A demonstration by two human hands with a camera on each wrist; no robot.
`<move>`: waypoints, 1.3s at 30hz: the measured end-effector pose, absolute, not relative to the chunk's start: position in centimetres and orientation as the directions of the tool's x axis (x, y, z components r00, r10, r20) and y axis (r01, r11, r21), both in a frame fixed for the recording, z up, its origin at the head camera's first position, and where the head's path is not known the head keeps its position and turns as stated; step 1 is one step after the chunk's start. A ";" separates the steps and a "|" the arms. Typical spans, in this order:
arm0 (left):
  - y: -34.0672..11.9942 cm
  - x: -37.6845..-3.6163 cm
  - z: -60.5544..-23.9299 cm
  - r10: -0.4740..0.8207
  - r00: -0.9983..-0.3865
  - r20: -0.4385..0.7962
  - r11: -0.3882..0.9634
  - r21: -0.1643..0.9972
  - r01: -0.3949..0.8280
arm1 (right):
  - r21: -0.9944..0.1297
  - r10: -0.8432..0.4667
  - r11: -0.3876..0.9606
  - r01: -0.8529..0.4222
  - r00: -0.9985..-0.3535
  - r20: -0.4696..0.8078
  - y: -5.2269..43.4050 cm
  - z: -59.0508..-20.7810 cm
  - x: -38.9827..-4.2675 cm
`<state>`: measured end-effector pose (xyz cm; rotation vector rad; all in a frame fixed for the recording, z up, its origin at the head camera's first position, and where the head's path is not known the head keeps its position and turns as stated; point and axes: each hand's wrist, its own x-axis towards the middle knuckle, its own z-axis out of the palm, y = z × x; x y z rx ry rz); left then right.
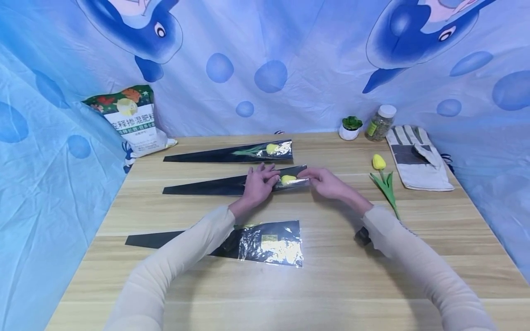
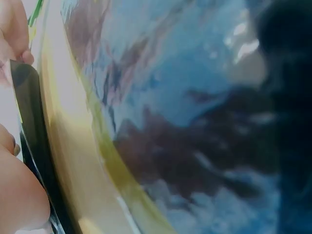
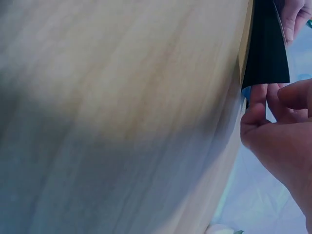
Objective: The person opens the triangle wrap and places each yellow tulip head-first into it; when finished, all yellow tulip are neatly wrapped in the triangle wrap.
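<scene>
A black, clear-fronted flower sleeve (image 1: 203, 185) lies across the middle of the table with a yellow artificial tulip (image 1: 288, 179) in its wide end. My left hand (image 1: 257, 186) rests on this sleeve with fingers spread, the thumb close beside the bud. At the wide opening, my right hand (image 1: 325, 182) pinches the sleeve's edge. The right wrist view shows the black sleeve (image 3: 267, 46) with right fingertips (image 3: 258, 100) partly hidden at its end. Behind it lies another sleeve (image 1: 198, 156) holding a tulip (image 1: 272, 148). Nearer me is a flat sleeve (image 1: 290, 236), partly under my left forearm.
A loose yellow tulip (image 1: 378, 162) with green leaves lies to the right, by a work glove (image 1: 422, 172). At the back stand a small potted plant (image 1: 349, 133), a lidded jar (image 1: 380, 123) and a fertilizer bag (image 1: 138, 126). A patterned blue curtain surrounds the table (image 1: 331, 285).
</scene>
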<state>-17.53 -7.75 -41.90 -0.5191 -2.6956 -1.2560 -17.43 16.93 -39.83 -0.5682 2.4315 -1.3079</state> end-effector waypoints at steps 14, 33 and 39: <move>-8.3 -18.2 -42.9 0.250 -0.919 0.304 0.594 0.702 0.394 | -0.857 -0.401 0.493 -0.147 -0.913 -0.074 18.8 -39.6 -16.2; -9.2 -18.8 -43.2 0.268 -0.894 0.360 0.630 0.637 0.445 | -0.866 -0.377 0.488 -0.112 -0.921 -0.093 20.6 -39.7 -15.5; -9.2 -19.2 -43.3 0.291 -0.882 0.372 0.631 0.618 0.469 | -0.852 -0.364 0.513 -0.107 -0.925 -0.104 21.0 -39.7 -15.4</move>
